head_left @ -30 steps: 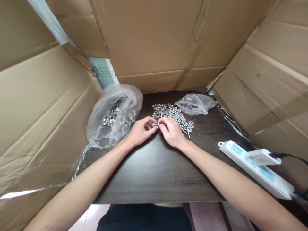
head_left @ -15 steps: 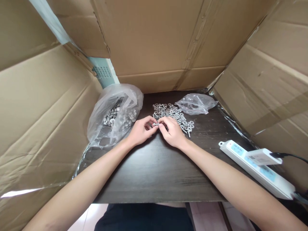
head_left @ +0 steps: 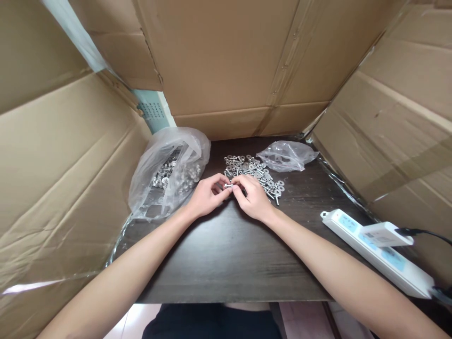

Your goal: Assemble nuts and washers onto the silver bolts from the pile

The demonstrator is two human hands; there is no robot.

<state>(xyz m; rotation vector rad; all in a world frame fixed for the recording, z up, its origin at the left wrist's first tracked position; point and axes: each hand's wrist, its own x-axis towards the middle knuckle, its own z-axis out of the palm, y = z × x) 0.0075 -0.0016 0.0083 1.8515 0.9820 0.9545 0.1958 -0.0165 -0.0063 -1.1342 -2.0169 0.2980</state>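
Note:
Between my two hands, above the table, a small silver bolt (head_left: 228,186) lies sideways. My left hand (head_left: 209,194) pinches its left end between thumb and fingertips. At the other end, the thumb and forefinger of my right hand (head_left: 252,197) are closed on it; whether a nut or washer sits there is too small to tell. Just behind my right hand spreads a loose pile of bolts, nuts and washers (head_left: 251,167). Left of my left hand stands a clear plastic bag (head_left: 141,188) with many metal fasteners (head_left: 165,174) inside.
A second, crumpled clear bag (head_left: 287,155) lies behind the pile. On the right is a white power strip (head_left: 374,252) with a plugged-in adapter (head_left: 386,234) and black cable. Cardboard walls (head_left: 226,61) enclose the dark table (head_left: 229,263) at the back and sides.
The view has tilted slightly, so everything sits a little lower. Both hands keep their hold on the bolt, with only small finger movement.

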